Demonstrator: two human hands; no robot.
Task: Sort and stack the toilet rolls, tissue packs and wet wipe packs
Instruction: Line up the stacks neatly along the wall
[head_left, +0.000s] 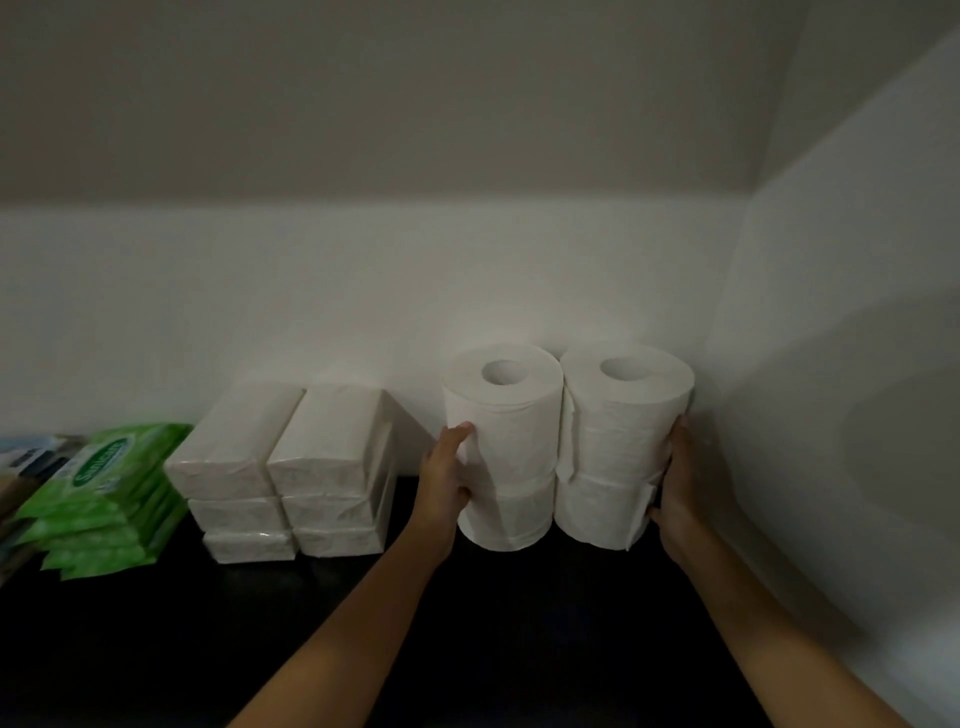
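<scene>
1. Forearms nearest the camera, reaching over the dark table (493, 649) toward the toilet rolls (566, 447).
2. Toilet rolls: two columns standing upright, side by side and touching, against the back wall (363, 291) in the right corner. Each column looks two rolls high; joint lines partly unclear.
3. Tissue packs (291, 473): just left of the toilet rolls, two columns of three, stacked flat.
4. Wet wipe packs (104, 499): further left of the toilet rolls, beyond the tissue packs, green, piled with a lean.
5. Risk, as a judgement: upper rolls sliding off lower ones if squeezed unevenly or released abruptly; loose paper tails on the right column snagging on withdrawal; left column nudging the tissue packs if pushed sideways.
6. Left hand (447, 478): spread wide, palm pressed flat on the left column's outer side, fingers across the joint.
7. Right hand (675, 483): spread wide, pressed on the right column's outer side. Bracing both columns together, not gripping around either.
</scene>
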